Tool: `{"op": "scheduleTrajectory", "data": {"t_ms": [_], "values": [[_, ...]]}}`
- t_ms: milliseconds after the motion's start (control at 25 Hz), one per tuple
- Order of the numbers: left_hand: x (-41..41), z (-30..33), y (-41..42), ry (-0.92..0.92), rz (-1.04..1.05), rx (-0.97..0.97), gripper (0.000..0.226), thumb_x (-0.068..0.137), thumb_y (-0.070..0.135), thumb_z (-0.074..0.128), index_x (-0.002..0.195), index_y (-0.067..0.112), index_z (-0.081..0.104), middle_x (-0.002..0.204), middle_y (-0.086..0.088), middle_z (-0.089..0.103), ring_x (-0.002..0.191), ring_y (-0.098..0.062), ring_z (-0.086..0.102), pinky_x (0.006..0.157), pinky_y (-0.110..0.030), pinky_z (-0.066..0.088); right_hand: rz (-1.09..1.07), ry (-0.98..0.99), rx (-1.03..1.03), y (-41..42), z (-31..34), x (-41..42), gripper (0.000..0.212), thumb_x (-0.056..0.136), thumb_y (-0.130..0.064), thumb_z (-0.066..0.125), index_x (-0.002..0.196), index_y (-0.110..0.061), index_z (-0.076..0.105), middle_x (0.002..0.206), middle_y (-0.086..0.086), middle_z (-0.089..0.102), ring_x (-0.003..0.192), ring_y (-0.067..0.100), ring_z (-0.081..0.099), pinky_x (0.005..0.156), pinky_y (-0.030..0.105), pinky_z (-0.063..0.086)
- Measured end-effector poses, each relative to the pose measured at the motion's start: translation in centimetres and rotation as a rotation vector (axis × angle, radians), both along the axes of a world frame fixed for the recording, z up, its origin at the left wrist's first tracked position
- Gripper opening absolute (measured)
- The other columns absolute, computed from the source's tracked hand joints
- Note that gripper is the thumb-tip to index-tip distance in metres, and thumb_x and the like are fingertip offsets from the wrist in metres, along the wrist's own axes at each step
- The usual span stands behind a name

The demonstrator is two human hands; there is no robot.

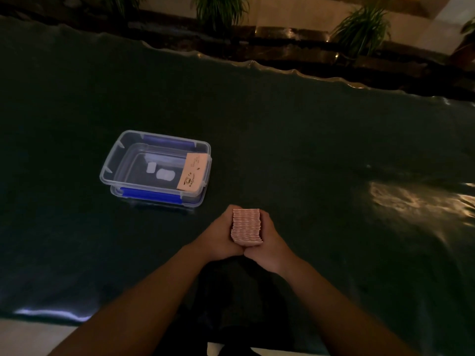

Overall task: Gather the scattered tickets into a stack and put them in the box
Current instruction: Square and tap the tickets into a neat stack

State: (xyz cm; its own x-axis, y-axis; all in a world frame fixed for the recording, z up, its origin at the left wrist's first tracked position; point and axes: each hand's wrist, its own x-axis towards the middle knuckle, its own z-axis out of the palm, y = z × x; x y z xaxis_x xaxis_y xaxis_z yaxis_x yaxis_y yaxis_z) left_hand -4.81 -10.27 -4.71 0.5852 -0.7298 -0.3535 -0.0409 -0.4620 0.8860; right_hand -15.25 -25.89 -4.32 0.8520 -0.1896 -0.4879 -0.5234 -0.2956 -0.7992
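A thick stack of pink tickets [246,226] stands on edge on the dark table cloth, squeezed between both palms. My left hand [220,237] presses its left side and my right hand [272,242] its right side, thumbs meeting at the near end. A clear plastic box [123,150] with blue clips sits open to the upper left of the hands, apparently resting on its lid. One pink ticket [192,172] leans against the box's right inner wall.
The dark green cloth [334,155] covers the whole table, with a rippled far edge and glare at the right. Potted plants [359,27] and a dark ledge stand beyond it. Small white patches show through the box floor.
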Motion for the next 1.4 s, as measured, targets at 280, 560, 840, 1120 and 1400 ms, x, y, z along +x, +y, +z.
{"op": "scheduleTrajectory", "data": {"t_ms": [280,560,840,1120,1400], "values": [[1.1,0.6,1.1,0.345,0.251,-0.098,0.1,0.053,0.014,0.096,0.14,0.03,0.05,0.13,0.0,0.069,0.122,-0.019,0.064,0.1,-0.047,0.054,-0.234,0.063,0.278,-0.5,0.1,-0.5,0.115,0.079,-0.014,0.091,0.167,-0.027,0.018,0.154,-0.006,0.049,0.129,0.009,0.058,0.098,0.028,0.055],[0.5,0.9,0.5,0.734,0.257,-0.366,0.072,0.073,-0.006,0.075,0.141,0.005,0.053,0.131,-0.024,0.068,0.124,-0.038,0.064,0.1,-0.051,0.055,-0.464,-0.001,0.465,0.9,0.0,-1.1,0.105,0.067,0.006,0.086,0.152,-0.034,0.04,0.14,0.003,0.07,0.129,0.023,0.066,0.111,0.053,0.055],[3.1,1.2,1.3,0.578,0.238,-0.235,0.084,0.069,-0.005,0.082,0.14,0.025,0.049,0.132,-0.011,0.067,0.12,-0.027,0.068,0.091,-0.044,0.061,-0.357,-0.035,0.297,-2.2,0.7,-0.4,0.109,0.05,-0.003,0.091,0.143,-0.033,0.041,0.139,-0.001,0.067,0.132,0.022,0.063,0.113,0.054,0.052],[4.9,0.6,-0.7,-0.097,0.037,0.121,0.089,0.058,0.027,0.098,0.131,0.04,0.049,0.127,0.018,0.062,0.111,0.007,0.058,0.093,-0.024,0.046,-0.143,-0.079,-0.081,-5.2,0.4,1.3,0.115,0.067,0.001,0.092,0.146,-0.051,0.027,0.134,-0.021,0.056,0.117,-0.007,0.06,0.087,0.014,0.057],[3.4,-1.5,-1.5,-0.243,0.022,0.261,0.128,0.062,0.028,0.097,0.159,0.033,0.014,0.157,-0.007,0.038,0.144,-0.024,0.037,0.118,-0.051,0.035,-0.023,-0.015,-0.3,-4.3,-1.5,1.2,0.12,0.086,-0.011,0.083,0.171,-0.032,0.001,0.173,0.002,0.034,0.154,0.017,0.042,0.12,0.032,0.039]]}}
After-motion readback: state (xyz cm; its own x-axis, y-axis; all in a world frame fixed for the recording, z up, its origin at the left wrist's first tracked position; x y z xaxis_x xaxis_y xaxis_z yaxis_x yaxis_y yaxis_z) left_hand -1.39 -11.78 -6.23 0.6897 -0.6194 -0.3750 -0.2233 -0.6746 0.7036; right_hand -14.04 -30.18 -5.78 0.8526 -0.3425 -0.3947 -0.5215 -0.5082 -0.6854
